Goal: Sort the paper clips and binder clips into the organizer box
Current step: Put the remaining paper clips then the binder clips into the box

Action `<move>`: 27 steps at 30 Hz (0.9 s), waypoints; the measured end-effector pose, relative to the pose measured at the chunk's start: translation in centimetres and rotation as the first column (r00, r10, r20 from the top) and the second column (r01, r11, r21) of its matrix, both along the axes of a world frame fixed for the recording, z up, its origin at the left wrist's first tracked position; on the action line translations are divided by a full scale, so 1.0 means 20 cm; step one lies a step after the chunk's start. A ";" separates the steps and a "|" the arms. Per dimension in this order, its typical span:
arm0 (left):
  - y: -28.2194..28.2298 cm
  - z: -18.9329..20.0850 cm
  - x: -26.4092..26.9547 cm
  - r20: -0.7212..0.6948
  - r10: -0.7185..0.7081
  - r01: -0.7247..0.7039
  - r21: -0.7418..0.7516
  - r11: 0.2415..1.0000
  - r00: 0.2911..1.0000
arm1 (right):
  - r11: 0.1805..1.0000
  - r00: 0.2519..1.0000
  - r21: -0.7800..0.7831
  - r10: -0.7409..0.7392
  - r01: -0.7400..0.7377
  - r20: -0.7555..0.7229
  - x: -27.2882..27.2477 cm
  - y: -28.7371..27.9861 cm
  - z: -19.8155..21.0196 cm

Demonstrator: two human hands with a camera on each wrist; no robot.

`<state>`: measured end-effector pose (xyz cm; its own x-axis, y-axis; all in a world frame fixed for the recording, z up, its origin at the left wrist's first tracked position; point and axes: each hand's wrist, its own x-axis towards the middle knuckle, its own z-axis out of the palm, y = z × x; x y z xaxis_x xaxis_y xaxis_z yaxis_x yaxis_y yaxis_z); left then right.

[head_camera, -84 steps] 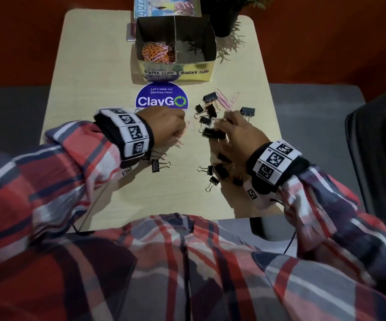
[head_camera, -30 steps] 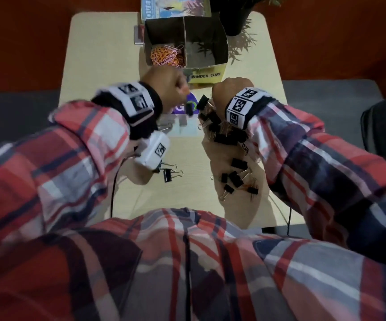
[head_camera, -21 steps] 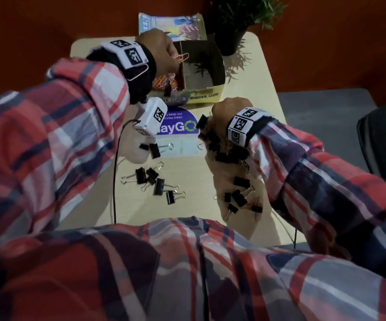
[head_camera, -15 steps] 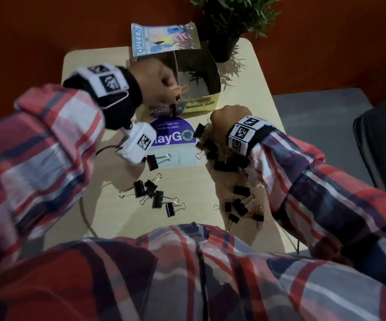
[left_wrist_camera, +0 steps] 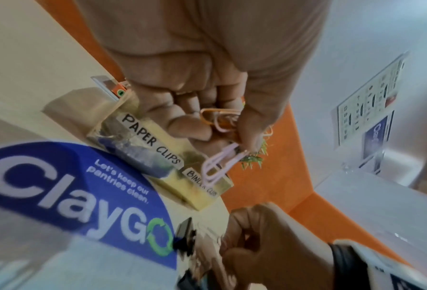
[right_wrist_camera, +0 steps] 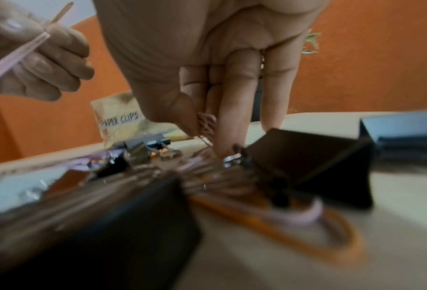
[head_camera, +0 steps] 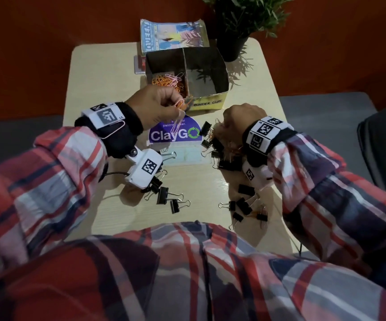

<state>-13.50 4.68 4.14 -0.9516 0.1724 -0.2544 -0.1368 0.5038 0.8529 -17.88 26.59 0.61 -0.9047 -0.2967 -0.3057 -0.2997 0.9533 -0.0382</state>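
Pinching a small bunch of pink and orange paper clips (head_camera: 178, 110), left hand (head_camera: 155, 105) hangs just before the box (head_camera: 210, 101); binder clips (head_camera: 166, 195) lie loose on the desk (head_camera: 90, 72). Left wrist view: thumb and fingers (left_wrist_camera: 185, 125) nip the wire loops; light, springy, prone to tangle. Right wrist view: right hand (right_wrist_camera: 207, 64), fingertips pressed onto clips, a pink one apparently pinched; stiff black binder clips (right_wrist_camera: 306, 164) best taken by the body.

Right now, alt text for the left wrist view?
The left hand pinches pink and orange paper clips above the yellow organizer box, labelled PAPER CLIPS and BINDER CLIPS. The right hand works beside a blue ClayGO sticker on the table.
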 end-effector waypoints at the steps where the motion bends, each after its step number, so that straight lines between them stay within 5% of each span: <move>1: 0.00 0.01 -0.01 -0.043 0.038 -0.038 0.000 0.999 0.998 | 0.999 1.000 -0.020 -0.025 0.025 0.006 0.00 0.01 0.00; 6: -0.02 0.11 -0.23 -0.313 0.202 -0.281 -0.232 0.931 0.928 | 0.983 0.991 -0.126 -0.130 0.134 0.043 0.02 0.05 -0.03; 11: 0.01 0.04 -0.36 -0.205 0.041 -0.154 -0.574 0.804 0.978 | 0.962 0.986 -0.217 -0.154 0.164 0.061 0.03 0.05 0.04; 15: -0.02 0.01 -0.28 -0.302 0.055 -0.217 -0.536 0.815 0.952 | 0.916 0.977 -0.343 -0.205 0.210 0.051 0.02 0.03 0.12; 19: -0.06 0.00 -0.02 -0.360 0.152 -0.303 -0.413 0.859 0.921 | 0.917 0.994 -0.386 -0.112 0.102 -0.004 -0.04 -0.08 0.29; 22: -0.02 -0.05 0.21 -0.220 0.069 -0.165 -0.453 0.876 0.973 | 0.935 0.992 -0.348 0.019 -0.063 -0.128 -0.10 -0.25 0.39; 27: 0.05 -0.17 0.43 0.025 -0.247 0.188 -0.721 0.667 0.969 | 0.951 0.940 -0.117 0.254 -0.285 -0.229 -0.23 -0.52 0.40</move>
<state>-4.91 5.66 0.76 -0.9304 0.1709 -0.3242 0.1001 0.9695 0.2238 -22.51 16.12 8.67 -0.8230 -0.5655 -0.0537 -0.5609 0.8240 -0.0801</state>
